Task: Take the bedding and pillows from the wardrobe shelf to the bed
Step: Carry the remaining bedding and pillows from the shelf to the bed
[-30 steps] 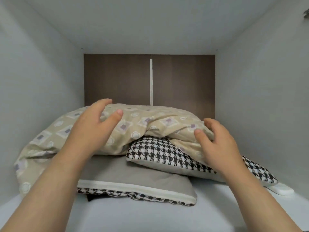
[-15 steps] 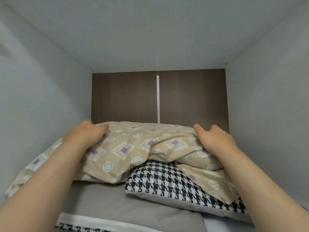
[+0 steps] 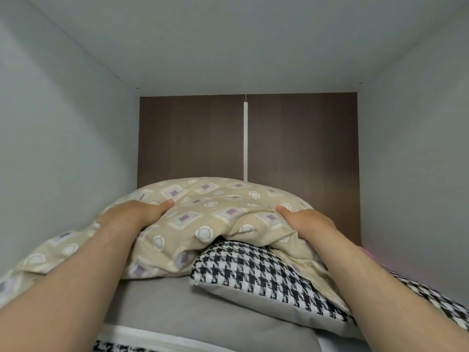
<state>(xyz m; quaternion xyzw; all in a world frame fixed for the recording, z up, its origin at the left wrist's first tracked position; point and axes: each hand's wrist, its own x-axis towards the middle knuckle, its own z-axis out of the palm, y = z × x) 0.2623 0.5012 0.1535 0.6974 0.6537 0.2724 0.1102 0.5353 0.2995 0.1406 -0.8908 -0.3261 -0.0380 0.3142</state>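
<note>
A beige patterned duvet (image 3: 210, 219) lies bunched on top of the pile inside the wardrobe compartment. My left hand (image 3: 134, 214) grips its left side, thumb on top and fingers sunk behind the fabric. My right hand (image 3: 307, 222) grips its right side the same way. Under the duvet a black-and-white houndstooth pillow (image 3: 253, 273) sticks out at the right. Below that lies a grey pillow (image 3: 193, 308) with a white band and houndstooth edge at the bottom.
The compartment has white side walls (image 3: 63, 161), a white top panel and a brown back panel (image 3: 299, 148) with a white vertical strip. The walls stand close on both sides of the pile.
Both hands went from hovering open over the duvet to sinking into it and gripping it. The view has moved closer and tilted upward into the compartment.
</note>
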